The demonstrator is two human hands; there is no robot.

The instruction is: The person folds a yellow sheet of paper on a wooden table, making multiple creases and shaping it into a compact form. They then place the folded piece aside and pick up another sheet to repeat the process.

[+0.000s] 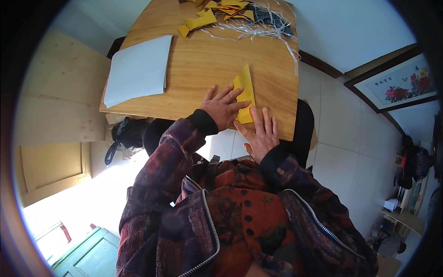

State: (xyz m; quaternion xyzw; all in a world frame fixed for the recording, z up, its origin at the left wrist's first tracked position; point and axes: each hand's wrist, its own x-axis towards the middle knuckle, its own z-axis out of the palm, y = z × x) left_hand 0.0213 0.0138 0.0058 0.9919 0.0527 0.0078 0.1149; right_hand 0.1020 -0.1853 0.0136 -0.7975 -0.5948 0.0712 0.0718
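Note:
A folded piece of yellow paper lies flat near the front edge of the wooden table, its pointed end toward the far side. My left hand rests over its left side with the fingers spread and stretched across it. At its near right corner, my right hand lies with the fingers apart, the fingertips touching or close to the paper's edge. Neither hand grips anything. Parts of the paper are hidden beneath my left fingers.
A stack of white sheets lies at the table's left. Folded yellow paper pieces are heaped at the far side, beside tangled clear plastic strips. A black plastic bag sits below the table's left. A framed flower picture is on the right.

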